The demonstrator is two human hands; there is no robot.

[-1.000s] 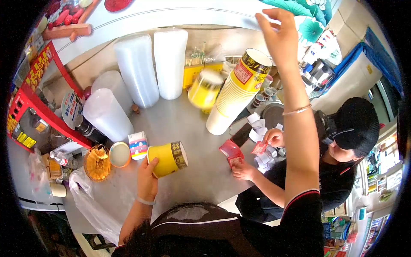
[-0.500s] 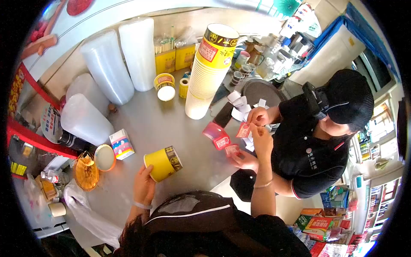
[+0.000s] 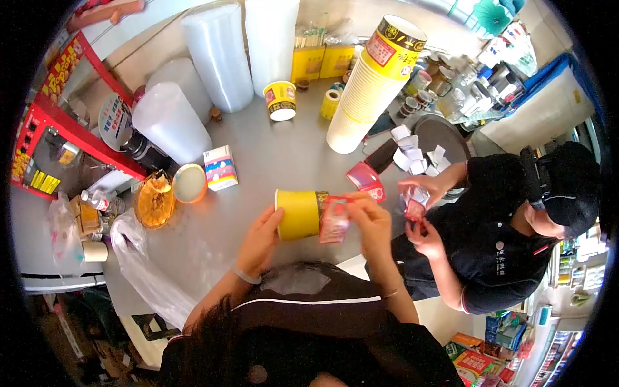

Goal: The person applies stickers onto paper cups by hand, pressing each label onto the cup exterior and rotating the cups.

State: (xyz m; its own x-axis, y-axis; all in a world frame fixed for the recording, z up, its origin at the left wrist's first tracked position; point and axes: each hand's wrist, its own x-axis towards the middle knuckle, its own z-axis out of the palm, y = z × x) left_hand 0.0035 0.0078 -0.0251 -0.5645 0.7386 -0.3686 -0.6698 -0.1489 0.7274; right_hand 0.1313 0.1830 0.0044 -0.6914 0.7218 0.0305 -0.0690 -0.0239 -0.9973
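My left hand (image 3: 261,235) grips a yellow paper cup (image 3: 298,214) by its base end. The cup lies on its side in the air over the counter, its dark printed band toward the right. In my right hand (image 3: 371,219) a red-and-white sticker (image 3: 334,220) is pinched between the fingers. The sticker overlaps the cup's banded end; whether it touches the cup I cannot tell. Beyond them leans a tall stack of yellow-and-white paper cups (image 3: 371,90). A single printed cup (image 3: 280,101) sits left of the stack. Red stickers (image 3: 365,179) lie on the counter.
On my right a co-worker's hands (image 3: 425,235) hold another red sticker. White paper pieces (image 3: 412,151) lie beside a round dark lid (image 3: 445,138). Stacked plastic lids (image 3: 171,126), a tissue box (image 3: 220,169), an orange-rimmed bowl (image 3: 189,184) and a plastic bag (image 3: 145,264) are at left.
My right hand has taken the red sticker from near the co-worker's hand and carried it left to the cup. My left hand has raised the cup and turned it level. The view has shifted.
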